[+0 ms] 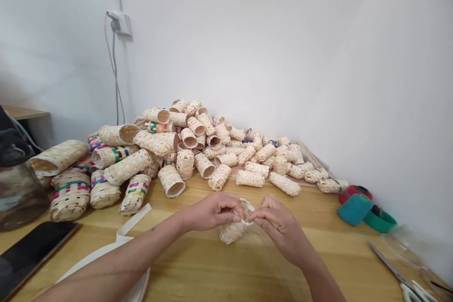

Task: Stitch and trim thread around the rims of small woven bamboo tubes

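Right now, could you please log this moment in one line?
left hand: pinching woven basket | right hand: at basket's rim | basket pile: beyond

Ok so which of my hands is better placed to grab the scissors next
Probably your right hand: the scissors lie on its side of the wooden table, farther from your left hand, which pinches the rim of the woven cylinder and could likely steady it.
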A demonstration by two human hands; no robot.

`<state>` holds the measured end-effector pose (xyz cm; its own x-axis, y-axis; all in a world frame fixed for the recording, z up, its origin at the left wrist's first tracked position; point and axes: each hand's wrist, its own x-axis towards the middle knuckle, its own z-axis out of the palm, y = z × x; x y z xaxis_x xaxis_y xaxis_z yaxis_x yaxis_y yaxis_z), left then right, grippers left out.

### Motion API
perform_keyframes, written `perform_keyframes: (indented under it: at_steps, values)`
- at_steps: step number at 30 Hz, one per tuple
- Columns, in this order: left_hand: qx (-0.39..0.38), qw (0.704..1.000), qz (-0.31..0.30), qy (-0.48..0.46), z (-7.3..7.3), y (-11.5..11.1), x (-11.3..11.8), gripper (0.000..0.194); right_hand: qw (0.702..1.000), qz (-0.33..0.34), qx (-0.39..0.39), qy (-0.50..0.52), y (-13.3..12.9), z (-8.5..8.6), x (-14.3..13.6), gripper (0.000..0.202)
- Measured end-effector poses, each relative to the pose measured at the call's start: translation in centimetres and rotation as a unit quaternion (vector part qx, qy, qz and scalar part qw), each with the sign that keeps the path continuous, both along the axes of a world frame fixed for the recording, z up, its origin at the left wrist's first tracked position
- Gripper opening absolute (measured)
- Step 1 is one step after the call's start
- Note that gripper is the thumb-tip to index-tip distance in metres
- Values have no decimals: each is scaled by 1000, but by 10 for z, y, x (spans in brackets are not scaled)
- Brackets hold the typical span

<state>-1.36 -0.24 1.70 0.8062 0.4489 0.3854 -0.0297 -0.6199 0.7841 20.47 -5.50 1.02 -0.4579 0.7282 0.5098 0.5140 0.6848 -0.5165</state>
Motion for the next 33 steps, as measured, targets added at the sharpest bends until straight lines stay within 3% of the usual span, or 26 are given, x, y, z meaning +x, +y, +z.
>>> perform_keyframes:
  at_steps: [27,33]
  values:
    - [20,1000,-3,10,0,0,1,23,999,-1,-39,1,-4,0,-4,21]
    - [65,997,-15,35,4,-5,2,24,999,6,-46,-7,-4,2,-2,25]
